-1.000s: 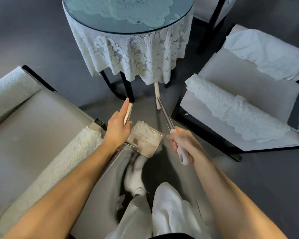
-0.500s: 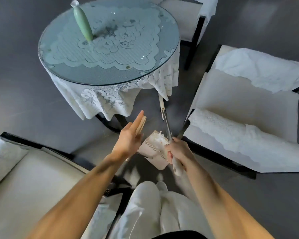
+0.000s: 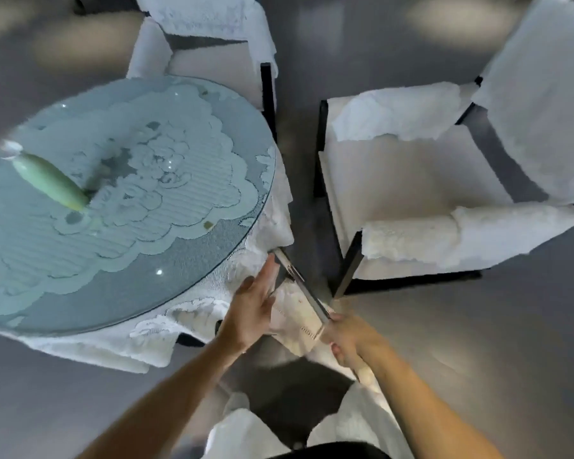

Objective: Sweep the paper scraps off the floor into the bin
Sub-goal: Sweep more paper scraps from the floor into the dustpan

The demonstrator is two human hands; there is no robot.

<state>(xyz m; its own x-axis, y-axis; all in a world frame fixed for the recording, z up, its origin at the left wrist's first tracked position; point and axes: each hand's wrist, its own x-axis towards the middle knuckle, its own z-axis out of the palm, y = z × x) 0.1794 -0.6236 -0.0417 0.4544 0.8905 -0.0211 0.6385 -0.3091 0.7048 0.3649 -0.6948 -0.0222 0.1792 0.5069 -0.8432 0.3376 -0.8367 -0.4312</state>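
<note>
At left, one round glass-topped table (image 3: pixel 186 253) draped in white lace. Two white-cushioned, black-framed chairs (image 3: pixel 411 193), one at right and one beyond the table. On the glass, one pale green vase (image 3: pixel 48 182). Just beside the table's edge, above the grey floor (image 3: pixel 478 342), one cream square dustpan (image 3: pixel 292 323), contents too blurred to count. Left hand (image 3: pixel 252 313) flat and straight-fingered against its left side; right hand (image 3: pixel 348 339) wrapped around one thin metal handle (image 3: pixel 304 288) crossing it.

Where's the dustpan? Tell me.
Head view, lower centre: the dustpan is between the left hand and the right hand gripping a long handle, right of the table.
</note>
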